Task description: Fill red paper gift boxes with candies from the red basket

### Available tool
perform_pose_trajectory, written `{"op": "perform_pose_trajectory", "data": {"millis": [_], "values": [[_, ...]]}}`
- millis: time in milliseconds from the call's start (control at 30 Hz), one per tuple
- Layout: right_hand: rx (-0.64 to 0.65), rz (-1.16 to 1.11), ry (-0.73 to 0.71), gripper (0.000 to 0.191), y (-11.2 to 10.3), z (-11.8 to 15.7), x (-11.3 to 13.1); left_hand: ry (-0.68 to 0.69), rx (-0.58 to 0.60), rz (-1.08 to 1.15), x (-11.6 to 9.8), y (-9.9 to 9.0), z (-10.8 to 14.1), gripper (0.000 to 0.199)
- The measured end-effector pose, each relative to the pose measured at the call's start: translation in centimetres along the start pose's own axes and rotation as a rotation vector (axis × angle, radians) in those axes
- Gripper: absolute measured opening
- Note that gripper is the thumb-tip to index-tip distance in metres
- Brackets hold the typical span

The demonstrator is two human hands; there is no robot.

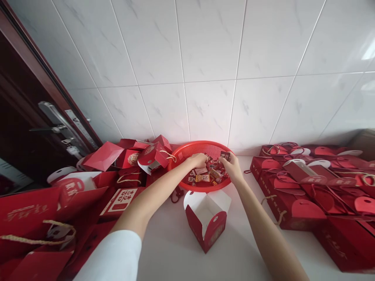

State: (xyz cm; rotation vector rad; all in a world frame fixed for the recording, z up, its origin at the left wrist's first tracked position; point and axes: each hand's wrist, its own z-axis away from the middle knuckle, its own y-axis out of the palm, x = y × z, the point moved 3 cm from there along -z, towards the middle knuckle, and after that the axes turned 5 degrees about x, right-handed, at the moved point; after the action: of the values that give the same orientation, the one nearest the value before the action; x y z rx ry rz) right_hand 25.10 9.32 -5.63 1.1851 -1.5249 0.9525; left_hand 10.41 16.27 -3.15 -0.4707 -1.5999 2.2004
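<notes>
Both of my hands reach into a red plastic basket (202,146) of small wrapped candies (202,178). My left hand (199,160) is closed over the candies at the left, its fingertips mostly hidden. At the basket's right rim, my right hand (233,165) pinches a dark red candy packet (225,155) with pale print. Between my forearms stands a red gift box (215,231) with its flaps open and a white inside. Nothing shows in the part of its inside that I can see.
Red gift boxes and bags (123,201) with rope handles crowd the left side. Rows of folded-shut red boxes (304,214) fill the right side of the white tabletop (175,253). A tiled wall (209,105) rises behind, and a dark door with a metal handle (52,113) is at left.
</notes>
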Motion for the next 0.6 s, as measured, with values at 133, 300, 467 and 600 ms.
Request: {"op": "perform_pose_trajectory", "data": {"millis": [133, 300, 467, 600], "values": [[-0.001, 0.046, 0.007, 0.018, 0.0, 0.1, 0.0, -0.018, 0.161, -0.049, -1.0, -0.9, -1.3, 0.026], [0.017, 0.087, -0.019, 0.02, 0.2, -0.1, -0.4, -0.036, 0.288, -0.108, -2.2, 0.2, -1.7, 0.043], [0.022, 0.111, -0.019, 0.019, 0.2, -0.1, -0.4, -0.03, 0.272, -0.095, -2.3, 0.5, -1.9, 0.05], [0.027, 0.11, -0.017, 0.017, 0.2, 0.0, -0.2, -0.034, 0.251, 0.003, -1.2, 0.1, -1.9, 0.029]]}}
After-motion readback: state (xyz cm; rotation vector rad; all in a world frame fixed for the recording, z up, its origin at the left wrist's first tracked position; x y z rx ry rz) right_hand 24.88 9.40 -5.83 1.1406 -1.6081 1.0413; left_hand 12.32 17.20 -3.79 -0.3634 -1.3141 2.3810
